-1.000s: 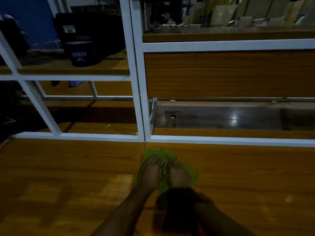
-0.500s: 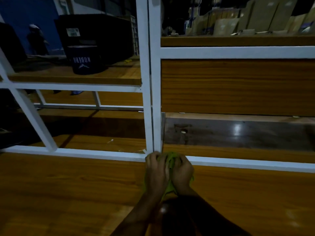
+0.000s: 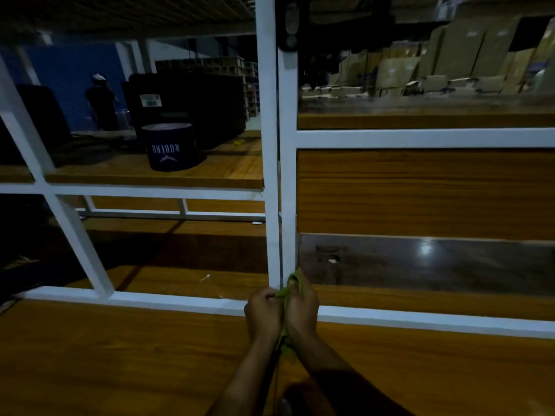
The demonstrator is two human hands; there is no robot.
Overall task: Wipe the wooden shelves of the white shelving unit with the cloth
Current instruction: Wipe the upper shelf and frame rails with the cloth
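Observation:
A green cloth (image 3: pixel 292 285) is bunched between my two hands at the foot of the white upright post (image 3: pixel 274 163) of the shelving unit. My left hand (image 3: pixel 264 315) and my right hand (image 3: pixel 301 310) press together side by side, both gripping the cloth, with only a green strip showing between and above them. They rest at the far edge of the near wooden shelf (image 3: pixel 120 355), against the white rail (image 3: pixel 420 321). Most of the cloth is hidden by the hands.
Further wooden shelves (image 3: pixel 186 172) lie beyond the white frame, one bearing a dark round box (image 3: pixel 171 145). A wooden panel (image 3: pixel 420 193) fills the right bay. A person (image 3: pixel 100 100) stands far back left. Cardboard boxes (image 3: pixel 450 61) stack at the back right.
Both hands have slid forward across the near shelf with the cloth, from its middle to the white rail at the post. The cloth went from spread flat to bunched between them.

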